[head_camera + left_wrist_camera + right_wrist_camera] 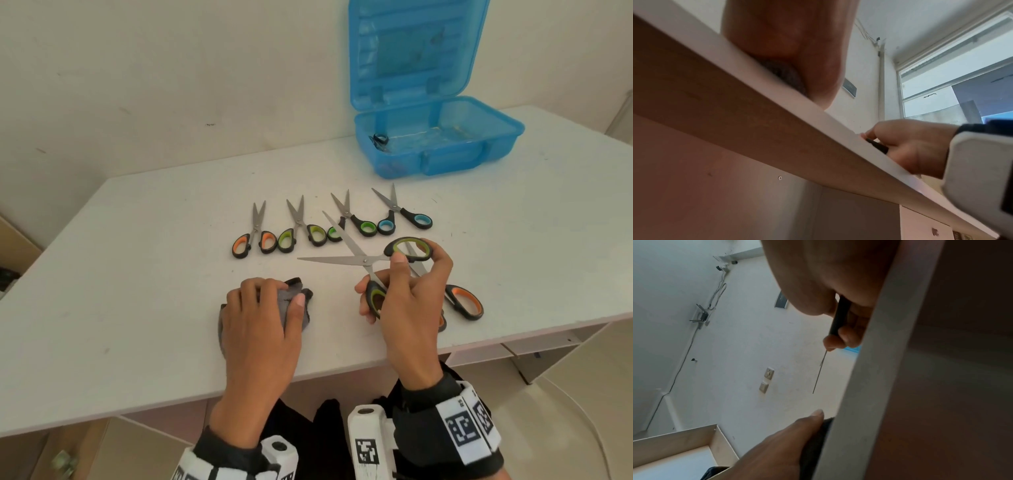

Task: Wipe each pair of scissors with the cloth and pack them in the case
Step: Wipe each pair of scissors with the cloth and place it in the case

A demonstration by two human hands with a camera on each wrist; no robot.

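Progress is judged early. The blue case stands open toward the far right corner of the table, lid upright. One dark scissor handle shows against its left inner wall, so at least one pair appears packed; the translucent plastic hides the rest of the contents.

Four small pairs lie in a row near the middle of the table, blades pointing to the far edge: the orange pair, a light-green pair, a darker green pair and the blue pair. A large orange-handled pair lies near the front edge, partly under the right hand.

The right hand grasps the large green-handled scissors, fingers curled round both handle loops, blades spread wide and raised above the table.

The left hand rests on the grey cloth, which lies bunched near the front edge, fingers bent over the fabric; a firm grip is likely but not certain. Cloth and held blades are apart.

Outstanding, by this evidence: wiping of the held pair, then wiping and packing of the five pairs on the table.
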